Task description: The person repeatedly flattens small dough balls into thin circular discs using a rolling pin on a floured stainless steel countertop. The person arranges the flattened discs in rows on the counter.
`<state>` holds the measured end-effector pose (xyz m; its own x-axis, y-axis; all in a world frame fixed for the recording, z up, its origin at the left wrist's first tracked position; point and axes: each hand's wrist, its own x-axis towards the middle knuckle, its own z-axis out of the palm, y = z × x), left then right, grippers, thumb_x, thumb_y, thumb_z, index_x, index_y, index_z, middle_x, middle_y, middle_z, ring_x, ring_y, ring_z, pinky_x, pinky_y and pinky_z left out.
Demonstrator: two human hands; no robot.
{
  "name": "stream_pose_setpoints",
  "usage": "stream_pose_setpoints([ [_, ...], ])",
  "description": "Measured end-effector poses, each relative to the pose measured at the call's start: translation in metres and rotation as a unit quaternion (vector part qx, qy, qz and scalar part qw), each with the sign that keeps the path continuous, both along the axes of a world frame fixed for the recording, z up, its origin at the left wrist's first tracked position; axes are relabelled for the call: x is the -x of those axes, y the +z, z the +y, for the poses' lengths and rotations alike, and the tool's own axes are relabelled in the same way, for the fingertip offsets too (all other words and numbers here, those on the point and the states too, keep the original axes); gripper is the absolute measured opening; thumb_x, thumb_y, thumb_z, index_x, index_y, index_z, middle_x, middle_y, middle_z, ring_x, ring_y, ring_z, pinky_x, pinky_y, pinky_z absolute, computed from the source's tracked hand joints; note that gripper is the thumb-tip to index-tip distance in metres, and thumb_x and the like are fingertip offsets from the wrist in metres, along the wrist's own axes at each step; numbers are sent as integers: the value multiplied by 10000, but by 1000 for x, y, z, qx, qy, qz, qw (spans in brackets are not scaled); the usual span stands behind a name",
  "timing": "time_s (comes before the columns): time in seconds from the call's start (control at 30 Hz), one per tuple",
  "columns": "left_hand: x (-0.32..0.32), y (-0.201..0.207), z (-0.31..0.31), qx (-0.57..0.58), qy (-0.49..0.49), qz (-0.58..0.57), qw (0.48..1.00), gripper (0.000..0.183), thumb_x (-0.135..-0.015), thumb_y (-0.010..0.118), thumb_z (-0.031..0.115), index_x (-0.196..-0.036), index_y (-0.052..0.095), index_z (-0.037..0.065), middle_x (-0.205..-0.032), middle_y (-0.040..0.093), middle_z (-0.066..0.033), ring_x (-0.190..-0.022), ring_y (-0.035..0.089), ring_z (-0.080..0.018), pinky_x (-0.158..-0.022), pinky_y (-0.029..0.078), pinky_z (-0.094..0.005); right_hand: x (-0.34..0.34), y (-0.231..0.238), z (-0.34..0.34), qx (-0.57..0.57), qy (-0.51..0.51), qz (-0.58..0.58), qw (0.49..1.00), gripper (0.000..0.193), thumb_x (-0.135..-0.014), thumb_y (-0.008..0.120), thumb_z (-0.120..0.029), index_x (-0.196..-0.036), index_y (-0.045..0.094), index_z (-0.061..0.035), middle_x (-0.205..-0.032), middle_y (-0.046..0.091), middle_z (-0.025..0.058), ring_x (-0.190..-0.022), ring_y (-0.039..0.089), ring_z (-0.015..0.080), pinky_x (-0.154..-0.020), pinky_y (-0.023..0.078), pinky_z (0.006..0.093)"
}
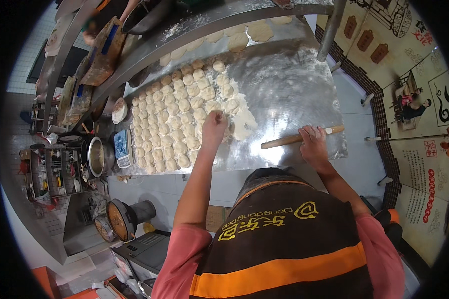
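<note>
Rows of pale dough balls (167, 107) cover the left half of the metal table, dusted with flour. My left hand (215, 123) is over the right edge of these rows, its fingers curled closed. Whatever is in those fingers, if anything, is hidden; a piece of dough shows partly just beside them. A patch of loose flour (244, 119) spreads to the right of that hand. Near the table's front right, my right hand (312, 139) grips a wooden rolling pin (280, 141) that rests on the bare metal. Flat rolled dough rounds (238, 42) lie along the far side.
A metal shelf rail (204, 31) crosses above the table's far side, joined to a post (330, 37) at the right. At the left stand a digital scale (122, 147), a bowl of flour (119, 110) and a metal pot (96, 156). Another person's hand (90, 37) shows at the far left.
</note>
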<state>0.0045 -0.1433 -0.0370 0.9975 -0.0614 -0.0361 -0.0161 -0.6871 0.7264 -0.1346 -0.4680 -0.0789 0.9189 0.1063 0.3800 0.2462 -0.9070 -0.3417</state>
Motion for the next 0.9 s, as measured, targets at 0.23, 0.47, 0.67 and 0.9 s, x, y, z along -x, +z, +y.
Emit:
stream_pose_setpoints([
  [0.23,-48,10,-50,-206,-107,47,972,460,-725,659,179,-1165,551,102,-1102,581,-145,-1056,550,-318,-883,447,-405,-1,-2,3,15,-31,34,999,400,-662,583,-58,-1061,571,-57,-1079,545,87,-1083,503,271,-998,327,497],
  [0.47,-55,-7,-39,-187,-142,40,971,356,-729,596,119,-1081,586,64,-1018,561,-186,-992,557,-365,-856,458,-429,-3,-3,6,31,-50,77,995,444,-647,576,-63,-1089,542,-69,-1092,535,95,-1090,490,291,-1014,302,494],
  [0.67,-14,22,-37,-73,-204,8,976,350,-728,598,77,-1072,585,19,-982,558,-178,-948,561,-355,-847,459,-433,-3,-1,4,45,-49,65,996,450,-648,576,-63,-1096,533,-63,-1101,522,105,-1095,478,302,-1015,299,497],
  [0.9,27,-4,-40,-181,-243,37,952,423,-726,641,115,-1132,553,33,-1050,561,-162,-943,573,-357,-839,476,-420,-3,4,9,48,-57,56,996,453,-658,569,-57,-1110,527,-51,-1107,514,112,-1113,467,306,-1018,301,493],
])
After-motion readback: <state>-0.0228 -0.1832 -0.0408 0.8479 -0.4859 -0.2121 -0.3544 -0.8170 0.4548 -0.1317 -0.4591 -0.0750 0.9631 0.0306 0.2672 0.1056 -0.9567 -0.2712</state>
